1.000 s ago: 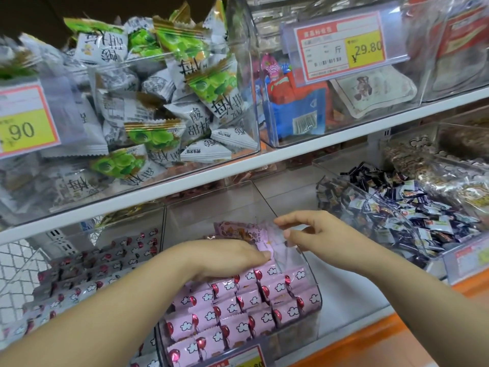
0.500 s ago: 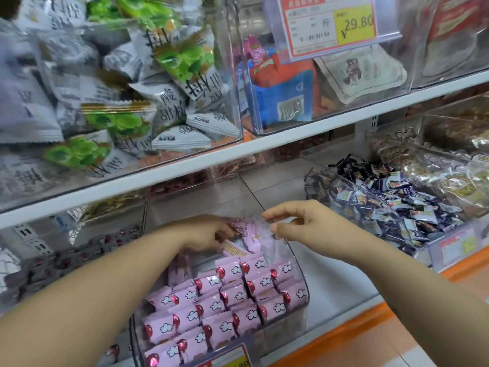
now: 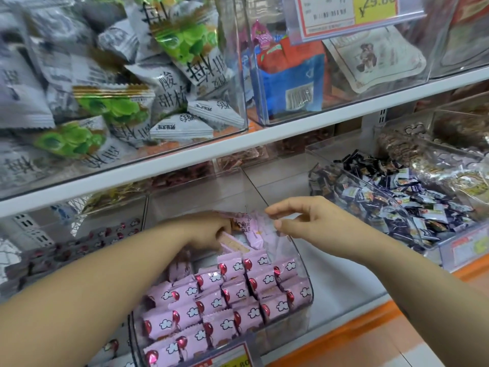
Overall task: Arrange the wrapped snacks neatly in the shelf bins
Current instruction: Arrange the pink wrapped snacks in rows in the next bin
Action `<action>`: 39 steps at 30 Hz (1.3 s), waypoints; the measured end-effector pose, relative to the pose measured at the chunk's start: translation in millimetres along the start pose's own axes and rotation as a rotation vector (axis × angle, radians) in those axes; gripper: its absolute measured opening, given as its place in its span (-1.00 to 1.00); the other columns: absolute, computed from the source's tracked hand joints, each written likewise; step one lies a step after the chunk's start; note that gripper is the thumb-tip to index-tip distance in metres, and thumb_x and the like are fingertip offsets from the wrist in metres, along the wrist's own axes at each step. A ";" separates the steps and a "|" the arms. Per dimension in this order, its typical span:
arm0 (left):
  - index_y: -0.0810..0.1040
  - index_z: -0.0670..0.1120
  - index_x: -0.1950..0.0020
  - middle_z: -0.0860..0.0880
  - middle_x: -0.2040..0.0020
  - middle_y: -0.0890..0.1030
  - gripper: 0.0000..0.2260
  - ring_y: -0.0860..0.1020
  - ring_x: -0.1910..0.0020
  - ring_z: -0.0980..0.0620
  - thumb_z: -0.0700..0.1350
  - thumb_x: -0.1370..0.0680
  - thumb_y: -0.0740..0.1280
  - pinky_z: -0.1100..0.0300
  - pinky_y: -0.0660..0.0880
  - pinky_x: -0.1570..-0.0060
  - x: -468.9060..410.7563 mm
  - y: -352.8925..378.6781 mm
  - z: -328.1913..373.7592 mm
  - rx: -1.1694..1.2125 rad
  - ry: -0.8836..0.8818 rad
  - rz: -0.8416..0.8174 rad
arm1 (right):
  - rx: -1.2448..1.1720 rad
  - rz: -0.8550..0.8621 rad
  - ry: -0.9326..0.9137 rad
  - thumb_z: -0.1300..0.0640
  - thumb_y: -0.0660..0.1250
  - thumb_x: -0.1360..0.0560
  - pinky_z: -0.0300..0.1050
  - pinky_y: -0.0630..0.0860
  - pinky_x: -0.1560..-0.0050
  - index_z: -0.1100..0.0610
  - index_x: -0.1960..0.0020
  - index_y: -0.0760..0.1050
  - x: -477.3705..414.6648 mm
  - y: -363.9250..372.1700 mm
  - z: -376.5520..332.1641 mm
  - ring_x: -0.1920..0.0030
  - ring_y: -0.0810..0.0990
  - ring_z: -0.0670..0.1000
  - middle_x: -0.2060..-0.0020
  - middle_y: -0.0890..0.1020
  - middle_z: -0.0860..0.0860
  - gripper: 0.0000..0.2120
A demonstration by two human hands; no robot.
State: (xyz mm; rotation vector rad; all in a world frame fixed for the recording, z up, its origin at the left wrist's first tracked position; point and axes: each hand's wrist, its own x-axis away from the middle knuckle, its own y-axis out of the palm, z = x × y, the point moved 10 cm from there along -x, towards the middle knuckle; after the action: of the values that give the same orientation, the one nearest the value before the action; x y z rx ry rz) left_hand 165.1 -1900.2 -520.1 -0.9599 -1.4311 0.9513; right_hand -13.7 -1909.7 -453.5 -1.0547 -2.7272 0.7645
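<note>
bright, even light; soft motion blur throughout, edges bowed by wide-angle distortion.

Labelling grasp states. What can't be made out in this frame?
Head view only.
Left hand: fingertips buried among pink snacks at the back of the bin; grip unclear.
Right hand: pinching a snack or the bin wall, unclear through clear plastic.
Upper price tag: cut by top edge.
Lower price tag: cut by bottom edge.

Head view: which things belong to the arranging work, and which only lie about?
In the job: pink wrapped snacks, clear bin, left hand, right hand.
Lying about: green-printed packets, dark wrapped candies, blue packet, price tag.
</note>
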 end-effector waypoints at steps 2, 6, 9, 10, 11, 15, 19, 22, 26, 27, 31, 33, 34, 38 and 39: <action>0.52 0.00 -0.12 0.06 0.06 0.50 -0.75 0.47 0.10 0.04 -0.08 -0.45 0.40 0.19 0.40 0.16 13.7 -20.0 2.4 0.122 -0.006 0.021 | 0.015 0.003 0.005 0.06 0.33 -0.50 -0.10 0.52 -0.14 -0.14 -0.09 0.55 0.0 -0.6 0.1 0.03 0.63 0.01 -0.02 0.62 -0.21 -0.81; 0.53 0.03 -0.14 0.06 -0.01 0.60 -0.72 0.58 0.03 0.03 -0.04 -0.44 0.39 0.05 0.52 -0.04 42.4 -54.3 6.8 0.332 -0.006 0.097 | 0.034 0.012 0.008 0.05 0.34 -0.49 -0.13 0.50 -0.16 -0.13 -0.10 0.55 0.9 -0.6 -1.3 0.05 0.63 -0.08 -0.02 0.61 -0.22 -0.80; 0.57 0.11 0.02 0.05 0.08 0.64 -0.75 0.64 0.14 0.05 0.11 -0.34 0.32 0.00 0.56 -0.01 55.9 -72.1 14.1 0.518 -0.020 0.149 | 0.064 0.015 0.006 0.04 0.33 -0.49 -0.17 0.49 -0.13 -0.11 -0.13 0.55 2.1 -0.7 -3.0 0.07 0.63 -0.11 -0.05 0.61 -0.22 -0.78; 0.57 0.12 0.03 0.04 0.09 0.64 -0.74 0.64 0.18 0.07 0.13 -0.33 0.29 0.01 0.57 0.00 59.1 -76.7 17.4 0.551 -0.027 0.167 | 0.072 0.013 0.007 0.05 0.33 -0.50 -0.19 0.48 -0.12 -0.11 -0.14 0.54 2.3 -0.9 -3.2 0.05 0.62 -0.12 -0.06 0.61 -0.21 -0.77; 0.58 0.12 0.03 0.02 0.11 0.63 -0.75 0.63 0.23 0.10 0.14 -0.35 0.29 0.06 0.58 0.04 61.6 -81.2 22.3 0.559 -0.028 0.189 | 0.075 0.009 0.009 0.05 0.32 -0.50 -0.21 0.47 -0.12 -0.10 -0.16 0.54 2.8 -1.1 -3.1 0.04 0.62 -0.12 -0.07 0.60 -0.21 -0.76; 0.52 -0.05 0.32 0.03 0.38 0.58 -0.72 0.52 0.47 0.15 0.10 -0.49 0.34 0.29 0.48 0.34 65.2 -89.0 39.0 0.690 -0.038 0.251 | 0.039 -0.004 0.001 0.05 0.31 -0.52 -0.18 0.50 -0.16 -0.05 -0.21 0.53 5.0 -0.2 -2.9 0.04 0.63 -0.15 -0.09 0.60 -0.16 -0.74; 0.58 -0.12 0.14 0.01 0.38 0.61 -0.50 0.53 0.42 0.12 0.33 -0.37 0.29 0.30 0.46 0.32 62.0 -81.4 41.1 0.806 -0.123 0.238 | 0.007 -0.015 -0.010 0.08 0.29 -0.54 -0.34 0.48 -0.04 0.01 -0.24 0.51 6.3 1.8 -2.3 0.06 0.63 -0.16 -0.08 0.60 -0.12 -0.72; 0.59 -0.11 0.15 -0.04 0.31 0.64 -0.51 0.52 0.39 0.10 0.33 -0.37 0.27 0.31 0.45 0.29 57.9 -72.5 50.8 0.900 -0.133 0.193 | -0.042 -0.011 -0.030 0.15 0.24 -0.57 -0.51 0.45 0.12 0.02 -0.19 0.53 6.8 2.0 -4.9 0.17 0.59 -0.26 0.00 0.63 -0.09 -0.78; 0.59 -0.13 0.18 0.03 0.43 0.60 -0.53 0.50 0.51 0.18 0.28 -0.45 0.25 0.43 0.36 0.47 58.2 -67.4 61.7 0.797 -0.166 0.218 | -0.118 -0.053 -0.031 0.18 0.21 -0.54 -0.20 0.47 -0.12 -0.06 -0.13 0.55 5.6 8.9 -5.4 -0.01 0.58 -0.04 -0.09 0.62 -0.04 -0.74; 0.60 -0.15 0.16 0.03 0.42 0.60 -0.51 0.50 0.50 0.17 0.30 -0.43 0.26 0.40 0.39 0.43 57.3 -65.0 62.7 0.775 -0.169 0.225 | -0.134 -0.061 -0.034 0.17 0.22 -0.52 -0.12 0.45 -0.17 -0.05 -0.13 0.56 5.9 9.9 -6.1 -0.06 0.57 -0.04 -0.09 0.62 -0.05 -0.74; 0.58 -0.06 0.18 0.04 0.32 0.55 -0.57 0.47 0.32 0.09 0.30 -0.45 0.24 0.21 0.36 0.23 60.1 -49.7 72.5 0.578 -0.134 0.139 | -0.077 -0.045 -0.083 0.02 0.33 -0.50 -0.31 0.38 -0.20 -0.12 -0.06 0.56 8.0 7.8 -9.0 -0.12 0.52 -0.26 -0.08 0.59 -0.17 -0.85; 0.59 0.02 -0.13 0.04 -0.03 0.62 -0.47 0.55 0.01 0.08 0.36 -0.46 0.12 0.19 0.42 -0.03 62.9 -34.0 74.9 0.565 -0.115 0.009 | -0.015 -0.039 -0.115 -0.01 0.36 -0.48 -0.55 0.30 -0.07 -0.07 0.00 0.60 9.4 7.1 -12.7 -0.08 0.47 -0.36 -0.07 0.56 -0.21 -0.88; 0.52 0.04 -0.27 0.04 -0.24 0.54 -0.41 0.50 -0.19 0.06 0.38 -0.46 0.07 0.16 0.37 -0.21 65.3 -28.4 74.4 0.596 -0.118 -0.042 | -0.010 -0.036 -0.131 0.02 0.36 -0.48 -0.62 0.28 0.02 -0.01 0.02 0.63 9.7 6.8 -14.2 -0.06 0.48 -0.35 -0.07 0.56 -0.17 -0.88; 0.37 -0.03 -0.41 0.04 -0.45 0.32 -0.50 0.28 -0.41 0.10 0.21 -0.56 0.10 0.27 0.17 -0.30 68.9 -15.9 77.5 0.752 -0.084 -0.166 | -0.024 -0.021 -0.148 0.16 0.38 -0.47 -0.61 0.34 0.09 0.14 0.00 0.64 7.9 5.9 -14.3 -0.02 0.57 -0.19 0.04 0.52 -0.20 -0.86; 0.38 -0.05 -0.40 0.05 -0.44 0.33 -0.54 0.29 -0.39 0.12 0.16 -0.59 0.11 0.30 0.17 -0.27 68.7 -14.4 79.6 0.744 -0.070 -0.184 | -0.029 -0.022 -0.142 0.18 0.38 -0.47 -0.59 0.36 0.09 0.15 -0.01 0.64 7.2 6.4 -13.5 -0.02 0.59 -0.16 0.05 0.51 -0.23 -0.86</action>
State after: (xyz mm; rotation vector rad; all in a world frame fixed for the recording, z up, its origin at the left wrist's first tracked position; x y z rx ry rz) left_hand 81.1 -1843.9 -488.1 -0.2421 -1.0575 1.2525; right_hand -11.4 -1895.4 -445.5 -1.0109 -2.8715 0.8286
